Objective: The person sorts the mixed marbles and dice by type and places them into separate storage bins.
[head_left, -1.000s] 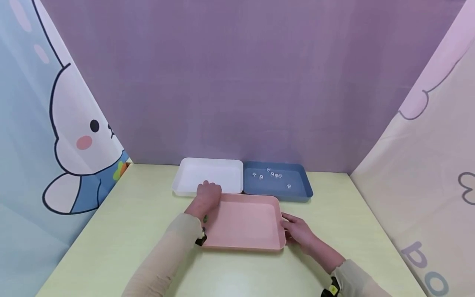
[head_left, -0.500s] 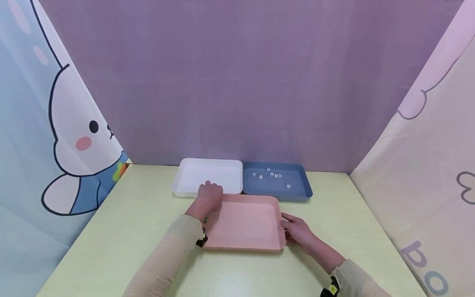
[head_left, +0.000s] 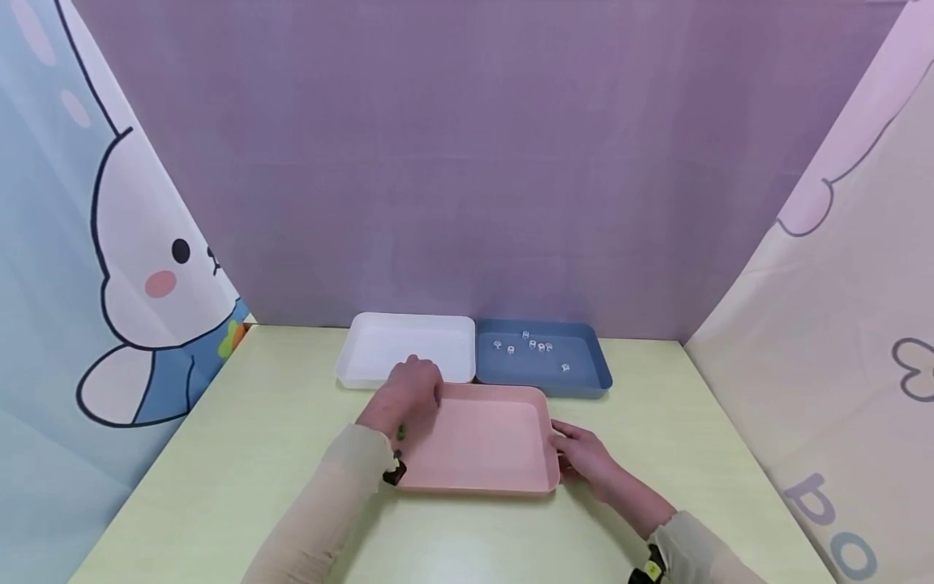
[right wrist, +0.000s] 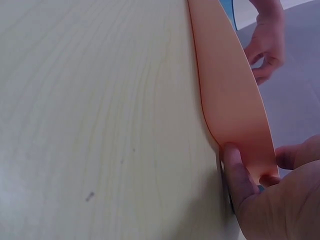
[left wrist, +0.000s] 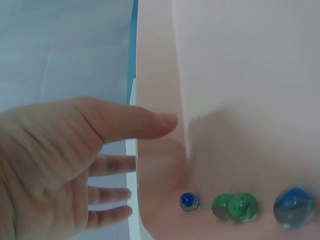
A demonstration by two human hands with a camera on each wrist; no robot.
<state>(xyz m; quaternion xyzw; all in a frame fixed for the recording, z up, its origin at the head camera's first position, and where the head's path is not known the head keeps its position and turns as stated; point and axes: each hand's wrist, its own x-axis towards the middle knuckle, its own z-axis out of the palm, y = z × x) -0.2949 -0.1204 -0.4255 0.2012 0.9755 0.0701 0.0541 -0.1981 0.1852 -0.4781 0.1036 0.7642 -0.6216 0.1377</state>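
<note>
A pink tray (head_left: 485, 442) lies on the table in front of me. In the left wrist view, several glass marbles lie along one of its walls: a small blue one (left wrist: 189, 201), green ones (left wrist: 242, 207) and a larger blue one (left wrist: 294, 207). My left hand (head_left: 410, 388) is at the tray's far left corner. Its thumb reaches over the far wall, and its fairly straight fingers stay outside, with small gaps before the wall. On the right, my right hand (head_left: 587, 458) pinches the tray's right wall, the thumb (right wrist: 234, 162) pressed low against the outside.
Behind the pink tray stand a white tray (head_left: 409, 337) and, beside it, a blue tray (head_left: 511, 375) with several white dice (head_left: 541, 346). A purple cloth (head_left: 467, 162) hangs behind the table (head_left: 467, 539); printed cloths (head_left: 44, 268) flank it.
My left hand has shifted slightly right and turned, so a fingertip now shows over the pink tray. My right hand and the trays stay put; the head view drifts a little.
</note>
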